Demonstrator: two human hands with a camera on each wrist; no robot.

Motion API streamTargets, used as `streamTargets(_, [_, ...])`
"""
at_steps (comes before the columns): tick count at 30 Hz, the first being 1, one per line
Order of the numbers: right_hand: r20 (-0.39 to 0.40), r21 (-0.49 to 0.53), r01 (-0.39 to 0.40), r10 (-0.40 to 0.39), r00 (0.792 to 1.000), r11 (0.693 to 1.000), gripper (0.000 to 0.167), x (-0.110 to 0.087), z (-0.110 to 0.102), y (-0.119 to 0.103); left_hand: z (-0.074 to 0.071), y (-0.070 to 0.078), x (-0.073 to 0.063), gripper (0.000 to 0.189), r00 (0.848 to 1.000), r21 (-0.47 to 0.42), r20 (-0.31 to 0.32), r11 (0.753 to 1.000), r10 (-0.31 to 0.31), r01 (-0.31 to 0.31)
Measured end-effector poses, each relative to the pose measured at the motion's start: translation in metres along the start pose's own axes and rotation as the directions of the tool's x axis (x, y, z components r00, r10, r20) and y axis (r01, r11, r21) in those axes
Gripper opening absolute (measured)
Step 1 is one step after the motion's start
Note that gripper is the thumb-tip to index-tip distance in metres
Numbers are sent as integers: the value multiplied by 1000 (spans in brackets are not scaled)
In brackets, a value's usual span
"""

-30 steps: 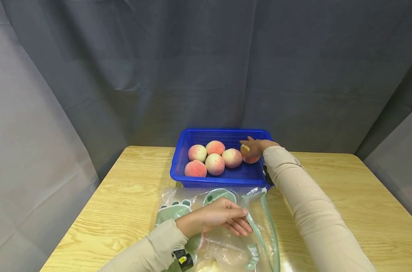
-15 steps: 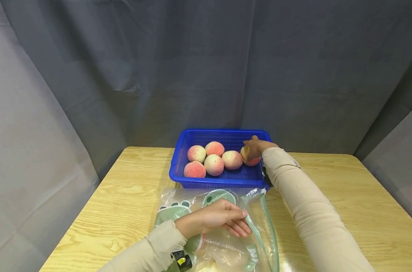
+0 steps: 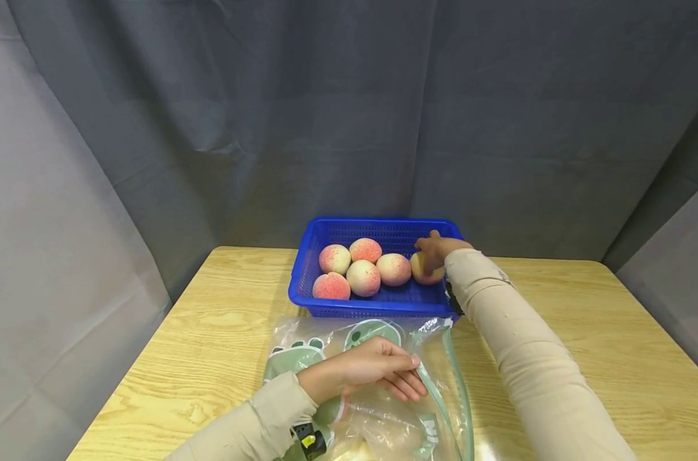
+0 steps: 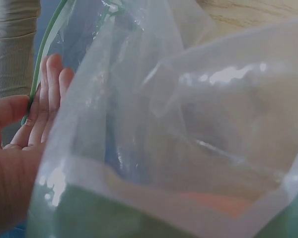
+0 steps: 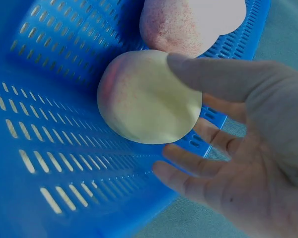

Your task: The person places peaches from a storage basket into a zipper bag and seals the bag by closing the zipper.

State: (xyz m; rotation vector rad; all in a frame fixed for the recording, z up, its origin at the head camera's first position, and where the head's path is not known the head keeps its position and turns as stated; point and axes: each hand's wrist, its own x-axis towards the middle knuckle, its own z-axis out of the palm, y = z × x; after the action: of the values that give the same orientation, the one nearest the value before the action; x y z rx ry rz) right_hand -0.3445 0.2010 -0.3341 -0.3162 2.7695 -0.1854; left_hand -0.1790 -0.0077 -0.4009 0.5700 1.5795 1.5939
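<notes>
the right hand [image 3: 438, 248] reaches into the blue perforated plastic basket [image 3: 326, 229] at its right end, fingers spread wide around a pale yellow peach with a pink blush [image 5: 149, 96]. in the right wrist view the thumb lies over the top of the fruit and the other fingers [image 5: 191, 161] sit below and beside it, only loosely curved, so the hand touches the peach without having closed on it. the peach rests against the basket wall, just beyond the fingertips, with a second, redder peach [image 5: 188, 25] touching it on the far side. five more pink and cream peaches [image 3: 363, 277] lie clustered to the left of that hand.

the left hand [image 3: 363, 370] pinches the green zip edge [image 3: 441, 397] of a clear plastic bag printed with green cartoon shapes [image 3: 303, 358], thumb on one side and fingers [image 4: 49, 94] on the other, holding the mouth partly open on the wooden table [image 3: 585, 333].

with so loose a contact, the round fruit could roll off the fingertips and bump into its neighbours if lifted before the fingers wrap further. the bag mouth looks narrow and limp; it could fold shut or catch the peach on the zip, and a tug on it might drag the film across the table.
</notes>
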Motion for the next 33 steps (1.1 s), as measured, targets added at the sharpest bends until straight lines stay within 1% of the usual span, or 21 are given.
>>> streamTargets(2, [12,-10,-11,11,1000,1000,66,1,0,1,0,0,0,36,1000,0,-1,1000,0,0])
streamTargets(7, [6,-6,25,-25,1000,1000,48,0,1,2,0,-1,0,36,1000,-4,-4,1000,-2,2])
streamTargets(9, [19,-6,41,-41,999,999,43,0,1,2,0,0,0,36,1000,-6,-3,1000,-4,4])
streamTargets(11, [43,-11,49,-48,998,999,41,0,0,3,0,0,1,36,1000,-7,-5,1000,-3,3])
streamTargets(13, [69,-14,30,-29,997,999,44,1,0,3,0,0,1,36,1000,-8,-4,1000,-3,3])
streamTargets(15, [91,-17,12,-10,996,1000,57,1,1,4,1,1,1,36,1000,-9,-5,1000,-2,2])
streamTargets(19, [149,-35,-13,18,989,999,88,3,3,3,1,0,1,37,1000,-7,0,1000,-1,1])
streamTargets(21, [175,-52,-11,20,984,999,96,3,3,2,1,0,1,37,1000,-7,4,1000,-1,1])
streamTargets(23, [186,-68,-9,22,982,998,95,3,2,2,1,0,1,37,1000,-9,10,1000,-1,1])
streamTargets(30, [182,-84,-4,19,983,996,73,-1,1,0,1,-1,2,37,1000,-13,7,1000,-3,3])
streamTargets(33, [197,-79,-6,21,980,997,74,-2,2,0,1,-3,2,37,1000,-16,7,1000,-4,4])
